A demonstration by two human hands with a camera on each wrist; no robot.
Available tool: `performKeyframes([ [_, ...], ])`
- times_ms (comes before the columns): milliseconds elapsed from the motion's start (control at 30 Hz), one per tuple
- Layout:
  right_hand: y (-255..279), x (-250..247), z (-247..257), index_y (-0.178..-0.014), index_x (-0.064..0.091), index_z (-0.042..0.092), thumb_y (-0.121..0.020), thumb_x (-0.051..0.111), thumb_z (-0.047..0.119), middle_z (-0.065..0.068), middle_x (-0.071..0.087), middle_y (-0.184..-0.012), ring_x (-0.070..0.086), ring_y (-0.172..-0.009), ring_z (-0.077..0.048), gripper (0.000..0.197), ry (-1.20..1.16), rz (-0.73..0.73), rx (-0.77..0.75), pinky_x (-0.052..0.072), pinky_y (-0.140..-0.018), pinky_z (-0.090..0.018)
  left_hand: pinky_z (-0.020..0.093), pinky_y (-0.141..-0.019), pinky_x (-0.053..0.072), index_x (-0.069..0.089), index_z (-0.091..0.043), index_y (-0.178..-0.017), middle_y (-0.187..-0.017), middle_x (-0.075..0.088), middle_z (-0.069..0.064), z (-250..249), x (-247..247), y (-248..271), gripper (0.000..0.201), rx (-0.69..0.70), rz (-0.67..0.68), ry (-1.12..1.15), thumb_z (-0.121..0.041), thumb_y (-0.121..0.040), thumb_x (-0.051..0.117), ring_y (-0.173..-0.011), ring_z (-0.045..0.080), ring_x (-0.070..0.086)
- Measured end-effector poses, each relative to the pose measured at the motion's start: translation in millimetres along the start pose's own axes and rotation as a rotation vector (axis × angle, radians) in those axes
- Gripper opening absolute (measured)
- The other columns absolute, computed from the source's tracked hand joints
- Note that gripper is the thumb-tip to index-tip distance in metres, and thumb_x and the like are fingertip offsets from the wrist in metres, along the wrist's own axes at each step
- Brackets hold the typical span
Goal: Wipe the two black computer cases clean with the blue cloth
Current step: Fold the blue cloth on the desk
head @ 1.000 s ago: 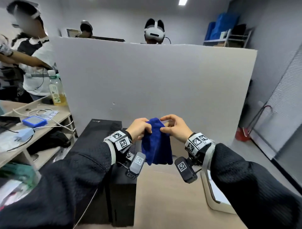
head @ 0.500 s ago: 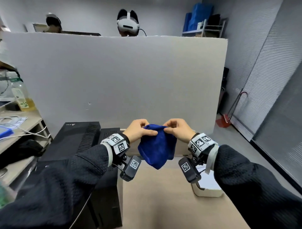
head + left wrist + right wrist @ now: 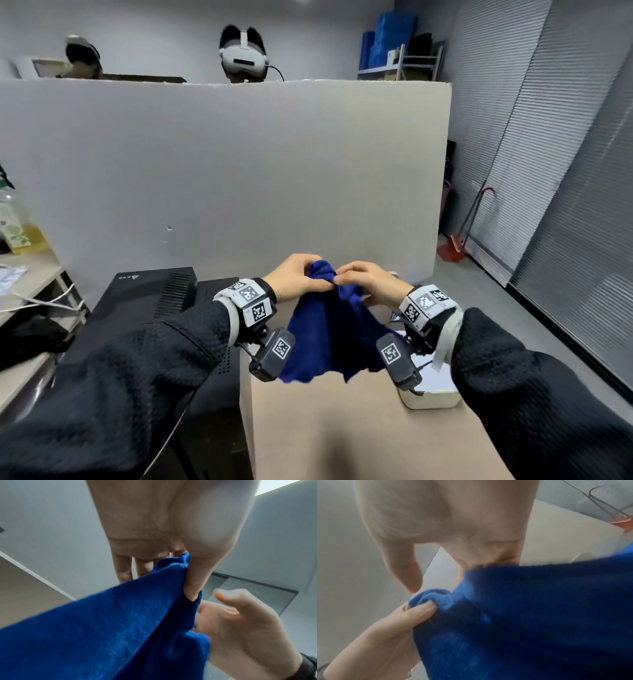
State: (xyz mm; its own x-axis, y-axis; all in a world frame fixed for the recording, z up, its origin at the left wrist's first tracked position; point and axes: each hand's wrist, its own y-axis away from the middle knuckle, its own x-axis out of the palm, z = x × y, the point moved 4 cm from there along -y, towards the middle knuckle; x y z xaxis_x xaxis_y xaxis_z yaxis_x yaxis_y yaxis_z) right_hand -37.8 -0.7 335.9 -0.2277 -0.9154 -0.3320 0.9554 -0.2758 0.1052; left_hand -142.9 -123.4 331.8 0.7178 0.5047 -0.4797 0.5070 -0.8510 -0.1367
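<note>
Both hands hold the blue cloth (image 3: 325, 335) up in front of me, above a tan box top. My left hand (image 3: 310, 278) pinches its bunched top edge between thumb and fingers, as the left wrist view shows on the cloth (image 3: 120, 628). My right hand (image 3: 352, 280) grips the same top edge right beside it, fingers curled into the cloth (image 3: 522, 615). The rest hangs down loose between my wrists. Two black computer cases stand at the lower left, the larger case (image 3: 144, 298) and a second case (image 3: 219, 359) against the box; my left sleeve covers part of both.
A tall grey partition (image 3: 239, 164) stands close behind the cases and the tan box (image 3: 342, 431). A white box (image 3: 431, 399) sits on the tan top under my right wrist. A desk (image 3: 30, 274) with cables is at the left. Two people sit beyond the partition.
My hands have drawn closer together at the cloth's top. The cloth has opened out and hangs wider and lower than before.
</note>
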Motion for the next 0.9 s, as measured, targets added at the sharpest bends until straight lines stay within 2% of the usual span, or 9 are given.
performKeyframes([
  [100,0.9,0.3,0.4,-0.111,0.064,0.013,-0.084,0.073,0.023,-0.002,0.07,-0.095,0.062,-0.081,-0.003,0.03,0.133,-0.042,-0.079,0.045,-0.068,-0.006,0.019,-0.061,0.036,0.059,-0.006,-0.08,-0.069,0.052,0.0,1.1,3.2,-2.2,0.018,0.019,0.063,-0.039,-0.008,-0.076,0.077,-0.065,0.007,0.044],
  [200,1.9,-6.6,0.4,-0.079,0.065,0.009,-0.083,0.073,0.013,0.001,0.06,-0.067,0.052,-0.056,0.001,0.01,0.192,-0.051,-0.102,0.039,-0.056,-0.009,0.023,-0.062,0.037,0.058,-0.002,-0.081,-0.07,0.053,0.002,11.0,-0.3,-0.2,0.018,-0.009,0.098,-0.056,-0.001,-0.078,0.076,-0.066,0.01,0.047],
  [267,-0.3,-7.9,0.2,-0.065,0.056,0.013,-0.084,0.07,0.009,0.0,0.052,-0.06,0.047,-0.054,-0.006,0.024,0.164,-0.003,-0.088,0.037,-0.054,-0.018,0.022,-0.06,0.036,0.059,-0.006,-0.079,-0.067,0.053,-0.002,14.8,0.2,2.8,0.021,-0.035,0.113,-0.044,-0.008,-0.076,0.08,-0.063,0.008,0.047],
  [367,-0.4,-5.1,4.3,-0.062,0.047,0.015,-0.082,0.065,0.003,0.002,0.046,-0.056,0.041,-0.049,-0.007,0.029,0.116,-0.01,-0.071,0.033,-0.047,-0.021,0.021,-0.062,0.04,0.066,-0.008,-0.086,-0.073,0.06,-0.002,15.8,2.8,4.8,0.032,-0.079,0.126,0.0,-0.029,-0.066,0.082,-0.067,0.01,0.053],
  [500,1.1,-9.6,16.0,-0.056,0.032,0.018,-0.06,0.057,0.007,0.007,0.032,-0.053,0.027,-0.05,-0.005,0.027,0.047,-0.133,-0.217,0.021,-0.046,-0.02,0.028,-0.067,0.048,0.067,-0.003,-0.089,-0.079,0.066,0.003,27.9,9.6,11.5,0.026,-0.189,0.227,-0.104,-0.013,-0.069,0.081,-0.071,0.014,0.059],
  [600,4.6,-31.2,21.3,-0.062,0.035,0.017,-0.054,0.05,0.003,0.003,0.036,-0.062,0.031,-0.058,-0.008,0.022,-0.002,-0.258,-0.268,0.026,-0.051,-0.019,0.025,-0.061,0.042,0.066,-0.007,-0.078,-0.07,0.06,0.001,53.7,12.1,20.5,0.017,-0.313,0.217,-0.223,-0.021,-0.08,0.075,-0.064,0.014,0.052],
  [733,11.1,-64.1,3.9,-0.092,0.058,0.012,-0.07,0.043,-0.018,-0.004,0.056,-0.086,0.049,-0.08,-0.016,0.041,0.068,-0.347,-0.153,0.039,-0.058,-0.012,0.029,-0.068,0.043,0.065,-0.011,-0.077,-0.076,0.061,0.004,61.8,8.5,15.4,0.013,-0.381,0.252,-0.192,-0.02,-0.083,0.072,-0.071,0.017,0.052],
  [833,13.3,-83.2,-21.0,-0.106,0.063,0.017,-0.071,0.04,-0.019,-0.012,0.061,-0.088,0.05,-0.077,-0.018,0.055,0.18,-0.34,-0.033,0.042,-0.062,-0.016,0.021,-0.055,0.037,0.054,-0.016,-0.066,-0.063,0.051,-0.002,56.0,3.2,4.6,0.026,-0.376,0.171,-0.35,-0.021,-0.084,0.072,-0.059,0.013,0.045],
  [900,15.0,-89.1,-36.1,-0.106,0.065,0.015,-0.07,0.041,-0.02,-0.014,0.065,-0.101,0.054,-0.09,-0.019,0.056,0.283,-0.299,0.017,0.043,-0.073,-0.021,0.017,-0.045,0.035,0.053,-0.017,-0.064,-0.06,0.051,-0.002,52.4,-0.7,-2.7,0.028,-0.371,0.099,-0.411,-0.022,-0.084,0.072,-0.054,0.013,0.047],
])
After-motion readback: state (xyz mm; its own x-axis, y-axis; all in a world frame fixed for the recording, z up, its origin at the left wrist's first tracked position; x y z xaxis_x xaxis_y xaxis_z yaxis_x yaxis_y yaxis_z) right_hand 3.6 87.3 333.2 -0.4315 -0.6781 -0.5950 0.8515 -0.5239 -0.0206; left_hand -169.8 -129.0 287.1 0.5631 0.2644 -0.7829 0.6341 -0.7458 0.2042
